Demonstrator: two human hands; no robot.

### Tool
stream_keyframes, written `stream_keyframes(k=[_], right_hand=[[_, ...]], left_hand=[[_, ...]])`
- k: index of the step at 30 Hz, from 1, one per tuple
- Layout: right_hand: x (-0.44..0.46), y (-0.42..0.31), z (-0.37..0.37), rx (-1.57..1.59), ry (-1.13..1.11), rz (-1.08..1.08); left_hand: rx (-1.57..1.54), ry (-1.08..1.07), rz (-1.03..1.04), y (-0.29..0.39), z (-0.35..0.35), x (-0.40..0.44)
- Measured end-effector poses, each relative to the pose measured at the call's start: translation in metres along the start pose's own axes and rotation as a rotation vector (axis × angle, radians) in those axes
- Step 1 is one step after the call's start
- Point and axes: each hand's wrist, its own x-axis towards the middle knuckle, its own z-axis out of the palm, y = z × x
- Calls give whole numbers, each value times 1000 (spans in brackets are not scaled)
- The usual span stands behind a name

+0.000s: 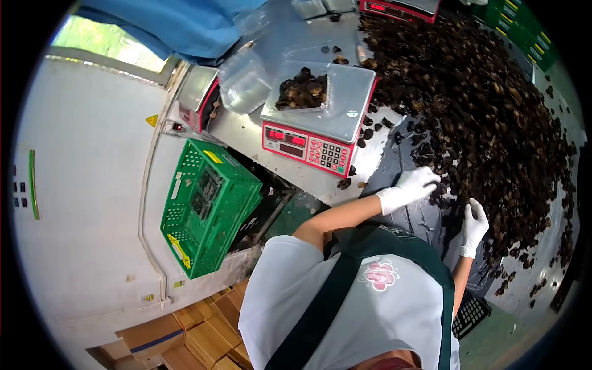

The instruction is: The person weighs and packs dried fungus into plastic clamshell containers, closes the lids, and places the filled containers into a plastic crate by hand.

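A large heap of dark dried pieces, like mushrooms [468,105], covers the table on the right. My left hand [416,186], in a white glove, is at the near-left edge of the heap, its fingers bent together at some dark pieces; what they hold is too small to tell. My right hand [475,227], also gloved in white, is at the near edge of the heap with thumb and fingers apart and nothing visible between them. A red and silver scale [308,148] stands to the left, bearing a clear tray of dark pieces [302,90].
Stacked clear trays [244,80] lie beside a second scale [198,98] on the left. Another scale [401,8] stands at the back. Green crates [209,209] are left of the table, cardboard boxes [209,339] below. Loose pieces lie around the scale.
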Motion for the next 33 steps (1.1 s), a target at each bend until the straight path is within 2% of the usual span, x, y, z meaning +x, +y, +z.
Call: stream_keyframes(k=[2, 3, 4, 5, 7, 8, 9, 10, 12, 14, 15, 16, 18, 20, 22, 24, 26, 27, 30, 31, 32, 33], right_hand=[[-10, -15, -16, -76, 38, -26], [-13, -5, -26, -118, 63, -109], [-18, -1, -37, -125, 92, -28], [-21, 6, -50, -182, 143, -42], [-32, 22, -85, -289, 201, 1], [-38, 30, -104, -333, 207, 53], [-48, 27, -126, -372, 228, 98], [-57, 39, -148, -412, 246, 142], [-76, 64, -192, -689, 215, 318], [-87, 63, -220, -968, 69, 596], [-95, 66, -229, -938, 68, 558], [-97, 72, -228, -942, 76, 568], [-95, 72, -216, -933, 188, 543], [-84, 47, -189, -836, 158, 349], [-66, 18, -150, -578, 134, 247], [-51, 9, -106, -494, 164, 108], [-38, -6, -67, -460, 113, 59], [-37, -6, -47, -512, 156, -103], [-32, 23, -6, -464, 209, -267], [-32, 15, -6, -452, 210, -199], [-35, 7, -5, -441, 205, -132], [-38, -11, -12, -285, 167, -48]], left_hand=[[-113, 114, -38, 2, -15, 2], [-185, 195, 5, -2, -21, 5], [-144, 194, -54, 5, -36, 5], [-197, 231, -106, -5, -40, 6], [-149, 359, 66, -45, -36, 8], [-233, 265, -144, -42, -49, 7], [-237, 239, -217, -46, -57, 6], [-236, 249, -177, -55, -58, 6], [-209, 195, -136, -66, -59, 5], [-182, 171, -106, -59, -59, 9], [-160, 175, -63, -56, -57, 12], [-139, 181, -19, -52, -53, 15], [-159, 127, -67, -42, -47, 19], [-139, 101, -80, -31, -38, 26], [-90, 164, 4, -17, -33, 33], [-113, 193, 76, -15, -24, 36], [-104, 156, 140, -8, -20, 35], [-139, 100, 97, 0, -20, 31], [-234, -51, 8, 18, -19, 14], [-361, -65, 19, 16, -13, 7], [-760, -250, -291, 14, -7, -1], [-906, -351, -462, 22, -11, -5]])
